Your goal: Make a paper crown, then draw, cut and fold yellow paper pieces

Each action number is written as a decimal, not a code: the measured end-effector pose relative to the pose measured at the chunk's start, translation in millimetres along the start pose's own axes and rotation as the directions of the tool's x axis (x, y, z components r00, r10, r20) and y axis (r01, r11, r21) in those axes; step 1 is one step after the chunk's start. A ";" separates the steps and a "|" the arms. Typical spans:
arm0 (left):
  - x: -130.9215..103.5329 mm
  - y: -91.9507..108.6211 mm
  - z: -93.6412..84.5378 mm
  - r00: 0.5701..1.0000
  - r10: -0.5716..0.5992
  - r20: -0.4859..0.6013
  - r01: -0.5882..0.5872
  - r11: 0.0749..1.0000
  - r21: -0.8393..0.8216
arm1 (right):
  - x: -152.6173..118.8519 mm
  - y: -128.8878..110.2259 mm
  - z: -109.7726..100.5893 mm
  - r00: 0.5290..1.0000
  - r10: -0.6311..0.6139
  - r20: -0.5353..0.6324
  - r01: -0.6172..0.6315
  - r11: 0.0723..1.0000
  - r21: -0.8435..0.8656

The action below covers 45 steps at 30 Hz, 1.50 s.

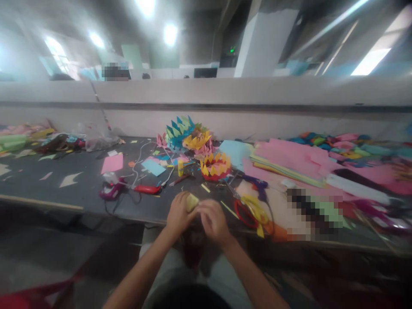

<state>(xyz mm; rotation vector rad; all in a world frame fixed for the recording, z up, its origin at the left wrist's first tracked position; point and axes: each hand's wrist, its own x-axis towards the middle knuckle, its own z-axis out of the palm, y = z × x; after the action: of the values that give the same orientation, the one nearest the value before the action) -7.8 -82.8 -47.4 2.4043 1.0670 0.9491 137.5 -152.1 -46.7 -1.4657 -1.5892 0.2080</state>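
A small pale yellow paper piece (192, 202) is held at the table's front edge. My left hand (179, 211) is closed on it, its fingers wrapped round the left side. My right hand (213, 218) touches the piece's right side with fingertips pressed together; what they grip is too small to make out. Beyond my hands lie a yellow glue stick (180, 168) standing upright and a red crown with yellow points (215, 166). Scissors with red handles (246, 213) rest right of my right hand.
A red utility knife (147, 189) and a purple device (112, 189) lie left. Folded paper crowns (180, 134) stand at the back. Stacked pink sheets (289, 156) and a dark blue glue gun (257, 183) are right. Cords and scraps lie about.
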 end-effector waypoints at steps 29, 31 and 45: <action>3.9 -30.2 6.8 0.997 0.029 0.078 -0.003 0.949 -0.316 | 19.6 36.0 20.5 0.976 0.175 0.126 -0.173 0.985 -0.026; 4.9 -33.9 9.0 0.996 -0.042 0.084 0.069 0.930 -0.360 | 18.0 37.6 18.7 0.972 0.197 0.128 -0.202 0.979 0.033; 5.0 -44.9 5.5 0.931 -0.275 0.242 0.364 0.630 -0.685 | 13.7 14.8 1.8 0.982 0.167 0.087 -0.188 0.898 0.399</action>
<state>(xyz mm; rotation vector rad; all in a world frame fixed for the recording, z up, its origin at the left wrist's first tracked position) -24.9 -49.6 -73.5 1.5236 0.8182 0.8686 148.5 -135.6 -50.8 -1.2807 -1.3474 0.6476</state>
